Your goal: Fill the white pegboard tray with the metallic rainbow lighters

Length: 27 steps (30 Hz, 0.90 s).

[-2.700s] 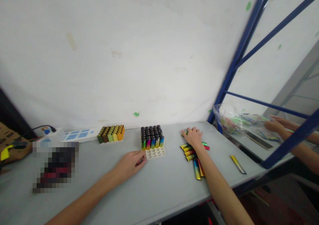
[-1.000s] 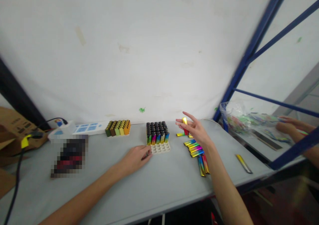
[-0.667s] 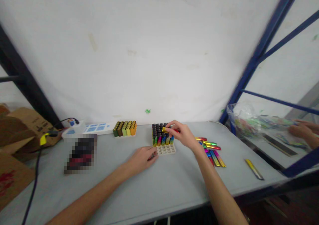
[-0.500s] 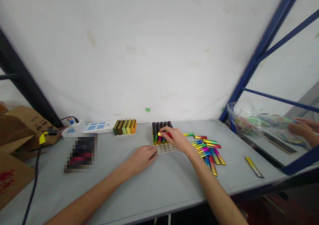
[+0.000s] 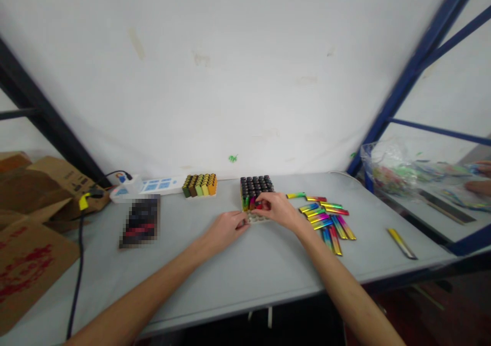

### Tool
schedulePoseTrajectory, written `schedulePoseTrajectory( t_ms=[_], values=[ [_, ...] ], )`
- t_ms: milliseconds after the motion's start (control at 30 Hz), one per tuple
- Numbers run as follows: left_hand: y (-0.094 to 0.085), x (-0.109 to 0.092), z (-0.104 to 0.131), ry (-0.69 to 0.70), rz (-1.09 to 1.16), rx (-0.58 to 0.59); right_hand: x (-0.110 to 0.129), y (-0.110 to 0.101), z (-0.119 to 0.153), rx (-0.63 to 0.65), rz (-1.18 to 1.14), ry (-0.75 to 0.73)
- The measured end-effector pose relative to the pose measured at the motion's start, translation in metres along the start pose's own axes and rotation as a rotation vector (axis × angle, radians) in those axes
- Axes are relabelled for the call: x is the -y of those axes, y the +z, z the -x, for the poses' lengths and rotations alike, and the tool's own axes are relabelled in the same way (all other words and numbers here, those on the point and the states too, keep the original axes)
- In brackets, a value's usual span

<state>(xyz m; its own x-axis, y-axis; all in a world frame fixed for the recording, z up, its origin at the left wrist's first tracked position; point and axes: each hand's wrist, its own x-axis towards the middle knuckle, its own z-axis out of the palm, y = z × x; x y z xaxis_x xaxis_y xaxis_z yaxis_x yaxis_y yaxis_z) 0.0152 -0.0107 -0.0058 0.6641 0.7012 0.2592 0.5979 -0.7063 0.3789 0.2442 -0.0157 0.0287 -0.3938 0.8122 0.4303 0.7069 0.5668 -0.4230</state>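
Note:
A white tray point(image 5: 264, 220) with round holes holds rows of black-topped lighters point(image 5: 256, 185) with shiny coloured bodies. My right hand point(image 5: 280, 209) is over the front of the tray, its fingers pinched on a red lighter point(image 5: 259, 204). That lighter seems upright among the front ones, and the fingers partly cover it. My left hand point(image 5: 229, 227) rests on the table with its fingers curled against the tray's front left corner. To the right of the tray lie several loose metallic lighters point(image 5: 324, 218) in rainbow colours.
A second block of lighters point(image 5: 199, 185) stands left of the tray, near a white power strip point(image 5: 161, 184). Cardboard boxes point(image 5: 34, 264) and a black cable point(image 5: 80, 264) are at the left. One yellow-silver lighter point(image 5: 401, 244) lies apart. Another person's hand point(image 5: 479, 186) shows far right.
My right hand has brought the red lighter from a sideways hold above the tray down to the front row. My left hand stays at the tray's corner. The camera view has shifted slightly.

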Motion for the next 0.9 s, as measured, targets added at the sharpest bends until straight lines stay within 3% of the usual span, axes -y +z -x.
schedulePoseTrajectory(
  t_ms=[167,333,500,633,800,900],
  values=[
    [0.0,0.002,-0.001,0.012,0.026,-0.006,0.001,0.002,0.0,0.024,0.066,-0.01],
    [-0.008,0.009,0.0,0.047,0.111,-0.022,0.003,0.0,-0.001,-0.016,-0.064,-0.024],
    [-0.013,0.013,0.001,0.056,0.148,-0.022,0.008,0.004,0.0,0.081,-0.197,0.051],
    [-0.012,0.012,0.0,0.08,0.152,-0.039,0.016,0.011,0.002,0.077,-0.157,0.047],
    [-0.012,0.014,0.0,0.064,0.165,-0.047,0.025,0.019,-0.001,0.108,-0.181,0.159],
    [-0.011,0.017,0.0,0.055,0.171,-0.042,0.028,0.025,-0.004,0.101,-0.072,0.207]
  ],
)
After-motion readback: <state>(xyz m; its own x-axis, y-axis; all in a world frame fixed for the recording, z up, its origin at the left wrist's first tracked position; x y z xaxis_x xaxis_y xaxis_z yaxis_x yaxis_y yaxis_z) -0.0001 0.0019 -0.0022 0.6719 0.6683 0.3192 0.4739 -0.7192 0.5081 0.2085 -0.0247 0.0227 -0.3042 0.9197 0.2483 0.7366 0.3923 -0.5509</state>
